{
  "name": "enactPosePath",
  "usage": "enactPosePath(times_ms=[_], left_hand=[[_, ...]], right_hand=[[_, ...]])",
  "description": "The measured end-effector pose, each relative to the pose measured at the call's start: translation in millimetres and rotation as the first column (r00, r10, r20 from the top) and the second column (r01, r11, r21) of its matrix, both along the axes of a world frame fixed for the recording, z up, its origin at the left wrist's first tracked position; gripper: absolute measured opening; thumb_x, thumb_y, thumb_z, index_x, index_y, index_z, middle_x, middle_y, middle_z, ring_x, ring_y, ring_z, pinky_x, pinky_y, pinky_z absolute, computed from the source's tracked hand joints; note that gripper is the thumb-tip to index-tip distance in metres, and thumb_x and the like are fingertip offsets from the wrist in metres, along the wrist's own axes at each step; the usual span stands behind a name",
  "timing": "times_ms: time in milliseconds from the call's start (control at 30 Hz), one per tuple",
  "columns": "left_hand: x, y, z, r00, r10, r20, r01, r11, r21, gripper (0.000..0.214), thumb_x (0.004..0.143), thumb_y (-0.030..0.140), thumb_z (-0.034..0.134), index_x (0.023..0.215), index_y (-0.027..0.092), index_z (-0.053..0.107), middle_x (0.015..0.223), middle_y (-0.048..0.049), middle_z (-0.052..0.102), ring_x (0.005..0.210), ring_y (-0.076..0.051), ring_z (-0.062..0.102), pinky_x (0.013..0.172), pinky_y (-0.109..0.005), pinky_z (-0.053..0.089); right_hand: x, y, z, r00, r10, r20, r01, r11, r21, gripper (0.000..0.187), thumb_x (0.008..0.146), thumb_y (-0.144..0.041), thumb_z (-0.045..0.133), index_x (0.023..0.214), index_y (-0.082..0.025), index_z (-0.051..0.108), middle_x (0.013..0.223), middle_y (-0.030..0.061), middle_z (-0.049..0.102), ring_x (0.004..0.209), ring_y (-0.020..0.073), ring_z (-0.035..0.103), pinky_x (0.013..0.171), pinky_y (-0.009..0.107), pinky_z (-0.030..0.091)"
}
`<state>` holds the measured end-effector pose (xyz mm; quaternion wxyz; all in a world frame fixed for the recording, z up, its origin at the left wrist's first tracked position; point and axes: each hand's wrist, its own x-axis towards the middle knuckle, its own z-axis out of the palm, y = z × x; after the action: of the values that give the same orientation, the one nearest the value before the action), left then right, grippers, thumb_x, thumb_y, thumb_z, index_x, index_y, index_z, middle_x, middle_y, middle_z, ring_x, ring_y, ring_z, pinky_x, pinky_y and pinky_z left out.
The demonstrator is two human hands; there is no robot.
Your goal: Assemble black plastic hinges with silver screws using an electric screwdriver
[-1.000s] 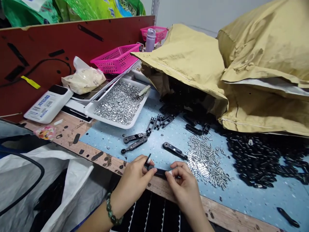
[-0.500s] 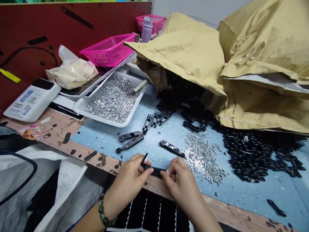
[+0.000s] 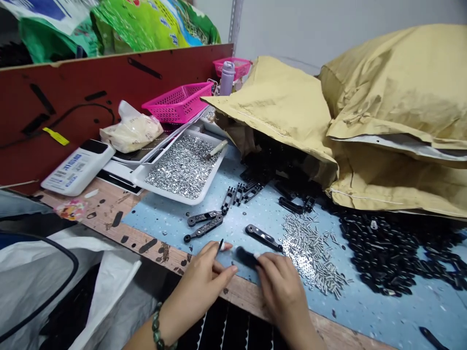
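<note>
Pinching a black pin [image 3: 221,246], the left hand [image 3: 204,279] sits beside the right hand [image 3: 280,287], whose curled fingers grip a blurred black link [image 3: 246,256].

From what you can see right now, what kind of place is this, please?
It looks like a small hand-assembly workshop: a white tray of metal nuts, loose metal pins on a blue mat, and a heap of black parts.
</note>
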<state>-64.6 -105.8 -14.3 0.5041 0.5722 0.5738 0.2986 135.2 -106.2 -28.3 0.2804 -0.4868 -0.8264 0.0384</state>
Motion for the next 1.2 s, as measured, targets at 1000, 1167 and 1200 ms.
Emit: enactPosePath(times_ms=[1000, 1167, 1200], left_hand=[[-28, 41, 13.6, 0.682, -0.099, -0.724, 0.571, 0.691, 0.443, 0.076, 0.069, -0.018, 0.033, 0.132, 0.025, 0.043, 0.139, -0.0067, 0.043, 0.132, -0.03, 0.029, 0.095, -0.053, 0.039], [-22, 56, 27.8, 0.628, -0.167, -0.76, 0.604, 0.721, 0.34, 0.018, 0.083, 0.002, 0.058, 0.092, 0.016, 0.06, 0.099, -0.0061, 0.063, 0.107, -0.03, 0.051, 0.085, -0.048, 0.044], [-20, 52, 30.0, 0.682, -0.17, -0.711, 0.545, 0.766, 0.341, 0.011, 0.084, 0.008, 0.062, 0.09, 0.016, 0.059, 0.096, -0.0054, 0.062, 0.099, -0.028, 0.054, 0.081, -0.043, 0.047]], right_hand=[[-9, -3, 29.0, 0.536, -0.396, -0.746, 0.063, 0.9, -0.432, 0.011, 0.081, -0.032, 0.066, 0.085, -0.022, 0.062, 0.078, 0.0018, 0.058, 0.072, 0.016, 0.058, 0.062, 0.025, 0.05], [2, -6, 29.4, 0.436, -0.469, -0.768, 0.086, 0.871, -0.484, 0.016, 0.08, -0.035, 0.068, 0.087, -0.022, 0.061, 0.076, 0.0004, 0.056, 0.068, 0.014, 0.055, 0.059, 0.024, 0.047], [4, -5, 29.6, 0.382, -0.475, -0.793, 0.083, 0.872, -0.482, 0.018, 0.079, -0.036, 0.069, 0.086, -0.022, 0.061, 0.074, -0.0002, 0.055, 0.067, 0.0135, 0.054, 0.06, 0.024, 0.047]])
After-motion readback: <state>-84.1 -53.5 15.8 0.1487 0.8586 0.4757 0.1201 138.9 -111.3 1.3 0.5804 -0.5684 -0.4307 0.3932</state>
